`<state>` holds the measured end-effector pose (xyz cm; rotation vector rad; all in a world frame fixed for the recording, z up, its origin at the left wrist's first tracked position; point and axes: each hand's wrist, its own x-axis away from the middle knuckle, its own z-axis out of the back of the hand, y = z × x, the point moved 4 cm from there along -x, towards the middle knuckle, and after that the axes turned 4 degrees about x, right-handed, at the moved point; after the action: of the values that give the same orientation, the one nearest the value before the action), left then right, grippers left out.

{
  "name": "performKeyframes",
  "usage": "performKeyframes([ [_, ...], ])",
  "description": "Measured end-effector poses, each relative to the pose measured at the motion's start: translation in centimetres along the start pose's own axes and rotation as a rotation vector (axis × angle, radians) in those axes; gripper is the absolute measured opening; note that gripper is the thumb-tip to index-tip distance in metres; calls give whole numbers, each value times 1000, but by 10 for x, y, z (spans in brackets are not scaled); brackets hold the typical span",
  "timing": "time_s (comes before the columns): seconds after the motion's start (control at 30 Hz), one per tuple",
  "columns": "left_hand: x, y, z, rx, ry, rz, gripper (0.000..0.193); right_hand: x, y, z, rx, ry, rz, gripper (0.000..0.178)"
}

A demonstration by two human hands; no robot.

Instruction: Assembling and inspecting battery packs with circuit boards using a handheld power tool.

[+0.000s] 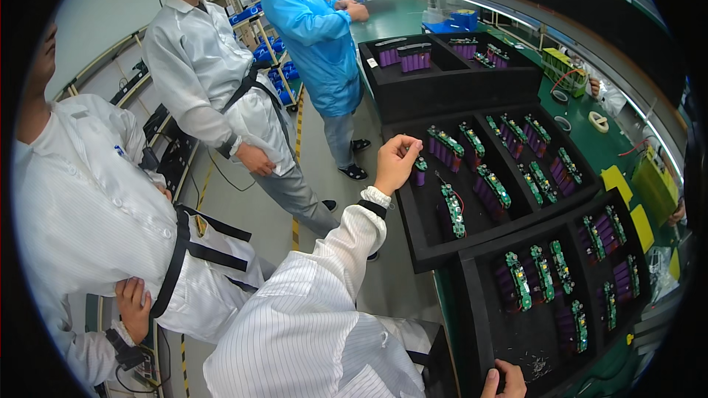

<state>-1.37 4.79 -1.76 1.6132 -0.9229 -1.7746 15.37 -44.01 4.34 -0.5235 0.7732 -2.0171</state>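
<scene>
While the left hand [397,165] reaches out over the left edge of the middle black tray [436,253], its thumb and fingertips are drawn together right by a small purple battery pack with a green circuit board [420,176]; cannot tell if it grips the pack. Right hand [506,380] is at the lower edge of view, partly cut off, fingers bent at the rim of the near black tray [472,324]; cannot tell if it clamps the rim. Hands are well apart. More purple packs with green boards [452,210] stand in both trays and in a far black tray [457,93], all on a green desk [623,153]. Pale scraps [540,365] lie in the near tray. Cream tape roll [598,122] and yellow sheets [616,183] at right. Two people in white coats [193,66] and one in a blue coat [310,33] stand at left
</scene>
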Motion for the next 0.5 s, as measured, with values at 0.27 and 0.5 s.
performKeyframes([
  [0.27,2,1,0,8,-4,20,16,1,1,1,0,0,-4,27],
  [0.5,0,-4,-1,28,-1,21,15,1,0,0,3,-10,-14,29],
])
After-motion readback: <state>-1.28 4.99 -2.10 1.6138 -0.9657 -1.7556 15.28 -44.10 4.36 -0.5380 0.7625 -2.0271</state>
